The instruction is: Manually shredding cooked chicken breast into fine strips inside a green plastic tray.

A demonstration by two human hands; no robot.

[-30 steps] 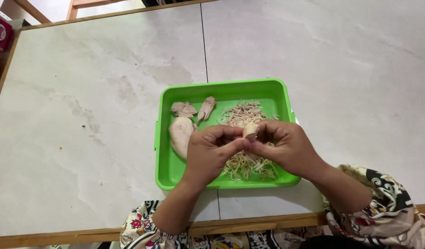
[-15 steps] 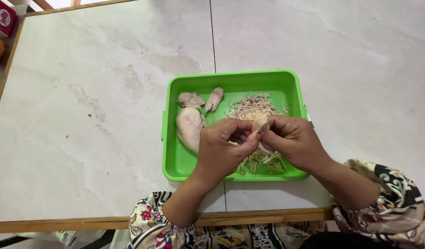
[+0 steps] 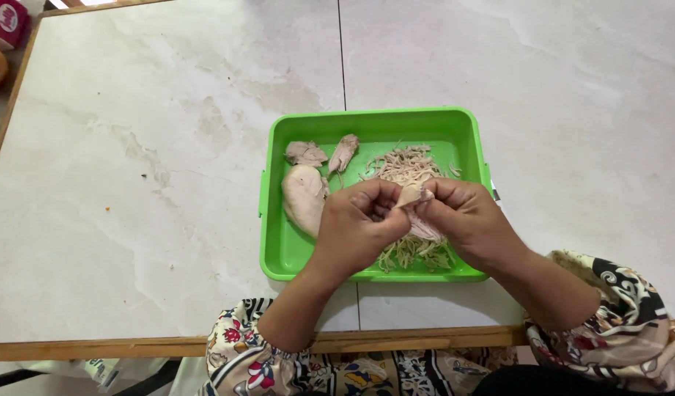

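**Where everything sits on my table**

The tray lies at the table's near edge, just before me. In its left half lie three chicken pieces; the shredded heap fills its right half. My left hand and right hand meet above that heap, pinching one chicken strip between them.

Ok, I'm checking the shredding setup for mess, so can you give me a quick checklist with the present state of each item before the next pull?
1. Chicken piece pinched by both the left hand and the right hand: ok.
2. Hands held over the green tray, so shreds fall inside: ok.
3. Shredded pile inside the tray walls: ok.
4. Whole pieces kept apart from the shreds, at the tray's left: ok.
5. Tray fully on the table: ok, though near the front edge.
6. Bone in the held piece: cannot tell.
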